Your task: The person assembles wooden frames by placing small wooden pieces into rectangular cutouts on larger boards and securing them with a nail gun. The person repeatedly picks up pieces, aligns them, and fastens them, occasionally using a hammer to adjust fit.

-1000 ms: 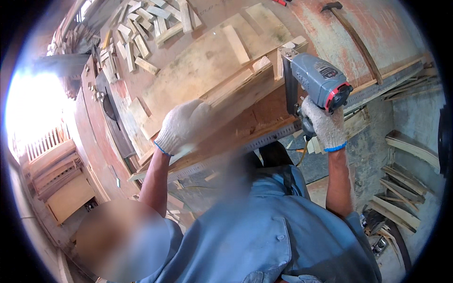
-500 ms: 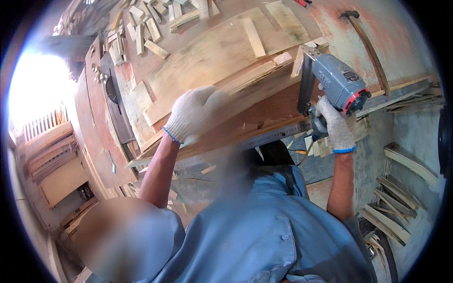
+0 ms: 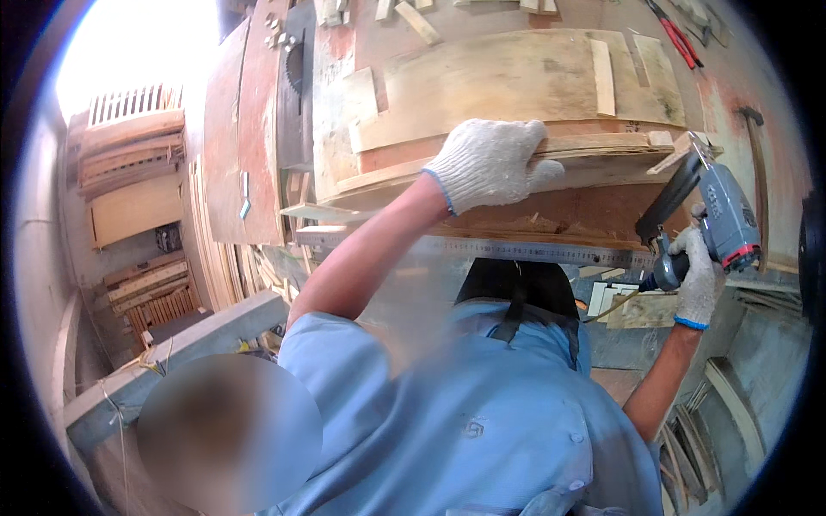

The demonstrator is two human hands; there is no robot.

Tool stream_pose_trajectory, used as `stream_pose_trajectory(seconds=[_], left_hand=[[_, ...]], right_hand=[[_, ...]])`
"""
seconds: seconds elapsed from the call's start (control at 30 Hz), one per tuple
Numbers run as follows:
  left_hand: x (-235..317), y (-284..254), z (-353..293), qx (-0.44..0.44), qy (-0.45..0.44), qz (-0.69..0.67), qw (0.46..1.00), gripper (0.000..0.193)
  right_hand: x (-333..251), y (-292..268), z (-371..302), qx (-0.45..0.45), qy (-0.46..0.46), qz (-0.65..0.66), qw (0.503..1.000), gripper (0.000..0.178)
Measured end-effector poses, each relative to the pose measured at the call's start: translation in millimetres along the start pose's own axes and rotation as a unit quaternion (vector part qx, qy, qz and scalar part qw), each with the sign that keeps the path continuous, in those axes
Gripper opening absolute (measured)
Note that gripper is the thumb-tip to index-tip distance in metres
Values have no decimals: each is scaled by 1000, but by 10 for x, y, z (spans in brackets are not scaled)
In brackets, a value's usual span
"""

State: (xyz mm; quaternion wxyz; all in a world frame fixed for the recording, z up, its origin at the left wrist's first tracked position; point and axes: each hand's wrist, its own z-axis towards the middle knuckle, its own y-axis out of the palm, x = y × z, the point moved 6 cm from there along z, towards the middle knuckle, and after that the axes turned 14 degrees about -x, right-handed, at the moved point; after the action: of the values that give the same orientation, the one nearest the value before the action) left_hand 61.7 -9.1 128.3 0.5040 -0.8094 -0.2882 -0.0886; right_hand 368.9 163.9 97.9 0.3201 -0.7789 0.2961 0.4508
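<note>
My left hand (image 3: 490, 165), in a white knit glove, is closed over long thin wooden strips (image 3: 594, 143) that stand along the near side of a curved plywood panel (image 3: 490, 82). Its thumb lies on the near side; the fingertips beyond are hidden. In my right hand (image 3: 701, 279), also gloved, is the handle of a grey nail gun (image 3: 727, 211) with a red ring. The gun's nose is close to the right end of the strips, beside a short wood piece (image 3: 674, 155); I cannot tell whether they touch.
A metal ruler (image 3: 516, 252) runs along the bench's near edge. Red-handled pliers (image 3: 680, 39) and a hammer (image 3: 757, 172) lie at the right. A saw blade (image 3: 294, 69) rises from the bench at left. The gun's hose (image 3: 613, 307) trails near my body.
The whole view has shifted, so the bench appears further right and up. My left hand is further right along the strips. The nail gun is tilted differently, still near their right end.
</note>
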Motion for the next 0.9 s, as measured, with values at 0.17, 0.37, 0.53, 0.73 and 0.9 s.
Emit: stream_pose_trajectory(seconds=[0.17,0.37,0.53,0.73,0.9], left_hand=[[-45,46,7,8,-14,0,1000,45],[-60,78,15,8,-10,-4,1000,45],[-1,101,72,6,-18,22,1000,44],[84,8,71,-18,-39,47,998,41],[-41,-58,123,2,4,45,999,38]], right_hand=[[59,-23,22,-18,-5,-12,1000,16],[2,21,19,-15,-19,-14,1000,21],[45,-28,-10,-19,-18,-37,999,21],[3,33,-7,-14,-12,-68,998,26],[-227,-21,180,-20,-117,5,993,12]])
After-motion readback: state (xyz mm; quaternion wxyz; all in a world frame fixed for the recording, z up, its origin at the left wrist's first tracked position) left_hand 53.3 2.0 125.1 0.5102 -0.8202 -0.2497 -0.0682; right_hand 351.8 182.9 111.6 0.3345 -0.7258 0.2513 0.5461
